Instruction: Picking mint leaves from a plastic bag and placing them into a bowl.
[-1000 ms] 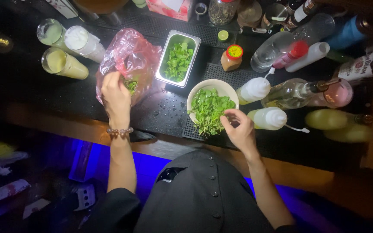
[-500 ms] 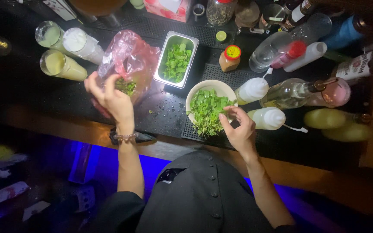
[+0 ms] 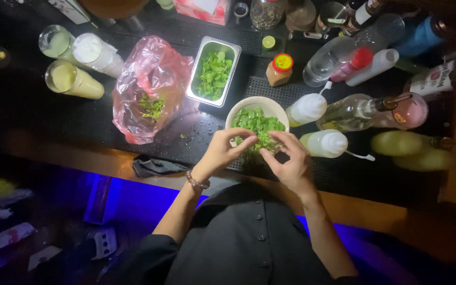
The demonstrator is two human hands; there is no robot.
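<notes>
A single camera, worn on the person's head, looks almost straight down over the chest onto the dark bench. The white bowl of green leaves lies near the middle of the frame. The person's dark buttoned garment fills the lower edge below the bowl, showing how steeply the view tilts. Left of the bowl the view reaches the pink plastic bag; right of it, lying bottles. Beyond the bowl, the bench's far side runs along the top edge. The view sits close, at arm's reach. There is no second view to overlap.
</notes>
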